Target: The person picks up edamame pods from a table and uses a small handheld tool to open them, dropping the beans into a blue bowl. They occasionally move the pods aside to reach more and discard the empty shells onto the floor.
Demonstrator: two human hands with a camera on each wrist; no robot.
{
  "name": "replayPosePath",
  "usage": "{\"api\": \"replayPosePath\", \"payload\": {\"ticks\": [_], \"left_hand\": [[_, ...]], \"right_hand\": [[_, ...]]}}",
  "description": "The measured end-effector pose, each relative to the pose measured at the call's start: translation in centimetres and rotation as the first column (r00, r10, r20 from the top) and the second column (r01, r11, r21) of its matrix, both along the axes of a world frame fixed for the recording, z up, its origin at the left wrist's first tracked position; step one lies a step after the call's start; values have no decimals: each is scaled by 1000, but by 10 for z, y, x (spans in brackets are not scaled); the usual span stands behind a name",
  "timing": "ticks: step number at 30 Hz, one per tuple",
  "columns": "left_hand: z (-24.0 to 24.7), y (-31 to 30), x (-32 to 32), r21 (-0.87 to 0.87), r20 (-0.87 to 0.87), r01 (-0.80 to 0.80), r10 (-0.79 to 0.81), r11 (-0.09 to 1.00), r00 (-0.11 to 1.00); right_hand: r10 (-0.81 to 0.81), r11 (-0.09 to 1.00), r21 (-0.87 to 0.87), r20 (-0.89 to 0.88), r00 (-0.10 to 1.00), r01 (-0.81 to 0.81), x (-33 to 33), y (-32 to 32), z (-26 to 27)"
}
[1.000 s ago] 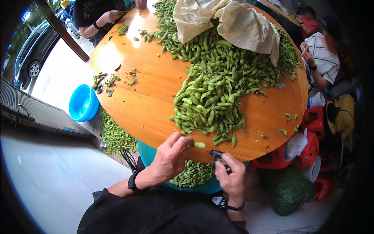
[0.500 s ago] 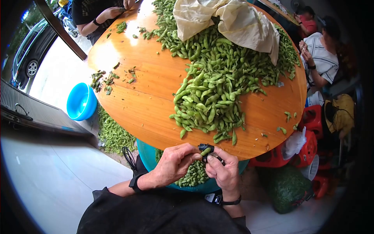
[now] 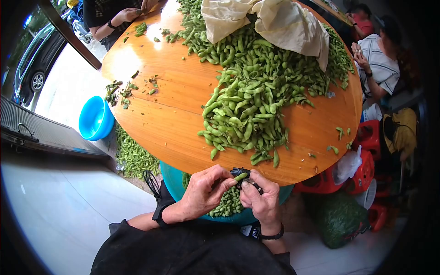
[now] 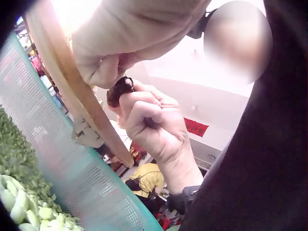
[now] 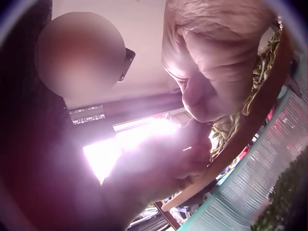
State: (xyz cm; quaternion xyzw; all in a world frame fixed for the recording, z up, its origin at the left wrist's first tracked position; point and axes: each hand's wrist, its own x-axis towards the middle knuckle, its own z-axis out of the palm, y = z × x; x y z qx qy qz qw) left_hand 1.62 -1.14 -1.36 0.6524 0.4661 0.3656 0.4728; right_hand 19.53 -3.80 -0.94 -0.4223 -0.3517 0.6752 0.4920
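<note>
The left hand (image 3: 201, 191) pinches a green pod (image 3: 241, 176) at the black tool (image 3: 235, 171) gripped by the right hand (image 3: 262, 198); a second ago pod and tool were apart. Beneath is the teal basket (image 3: 169, 178) of pods. Beyond, on the wooden table (image 3: 172, 137), lies the pod heap (image 3: 250, 107), partly under pale cloth (image 3: 293, 33).

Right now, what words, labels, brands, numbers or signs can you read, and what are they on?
No text can be read anywhere.
Small black-and-white patch beside the right hand's wrist: too small to read.
Red patch in the background: too blurred to tell whether it bears writing.
</note>
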Motion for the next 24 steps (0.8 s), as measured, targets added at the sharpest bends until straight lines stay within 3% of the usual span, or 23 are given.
{"api": "replayPosePath", "payload": {"ticks": [2, 4, 5, 6, 7, 8, 9, 10, 11, 12, 13, 14, 15, 17, 18, 21, 24], "left_hand": [[-4, -2, -1, 0, 30, 5, -5, 1000, 1000], [-8, -2, -3, 0, 59, 11, -11, 1000, 998], [-9, -3, -7, -269, 295, 145, -62, 952, 953], [-10, -3, -9, -474, 519, 323, -37, 819, 854], [-9, -2, -9, -474, 519, 324, -37, 818, 854], [-9, -2, -9, -571, 653, 472, 23, 672, 757], [-9, -2, -9, -608, 753, 617, 117, 499, 647], [-10, -2, -8, -641, 731, 605, 137, 472, 668], [-9, -2, -8, -642, 731, 604, 138, 472, 669], [-7, -1, -8, -618, 644, 512, 11, 596, 765], [-4, 0, -8, -559, 522, 425, -95, 712, 847], [-1, 1, -5, -237, 153, 252, -220, 938, 963], [5, 0, 0, -238, 154, 252, -220, 938, 963], [14, -1, 8, 71, 51, 47, -51, 996, 997], [15, 3, 5, 71, -17, 145, -145, 987, 989], [5, 8, 6, 148, -77, 234, -225, 961, 971], [6, 9, 0, 128, -115, 283, -269, 951, 956]], "right_hand": [[2, 1000, 4, 9, 1000, -2, 1, 0, -1], [-3, 992, 125, 75, 997, -6, 4, -1, -3], [-4, 992, 123, 74, 997, -5, 7, -2, -3], [33, 999, 34, -102, 994, -30, 10, -3, -4], [54, 996, -48, -277, 959, -70, 14, -3, -4], [138, 985, -41, -390, 910, -167, 20, 1, -10], [137, 985, -43, -390, 910, -167, 20, -1, -11], [113, 988, -56, -401, 909, -147, 20, -2, -12], [90, 989, -68, -411, 907, -129, 20, -3, -12], [89, 989, -69, -411, 907, -129, 19, -3, -8], [93, 996, -7, -100, 991, -94, 16, -2, 1], [66, 995, 63, 221, 973, -81, 14, 0, 7], [65, 995, 62, 221, 973, -81, 13, 1, 8], [-134, 883, 414, 673, 728, -220, 11, 1, 11], [-116, 890, 386, 704, 700, -241, 7, 0, 20], [-188, 879, 431, 705, 683, -202, 5, -3, 15], [-98, 926, 330, 681, 726, -185, 16, -5, 7]]}}
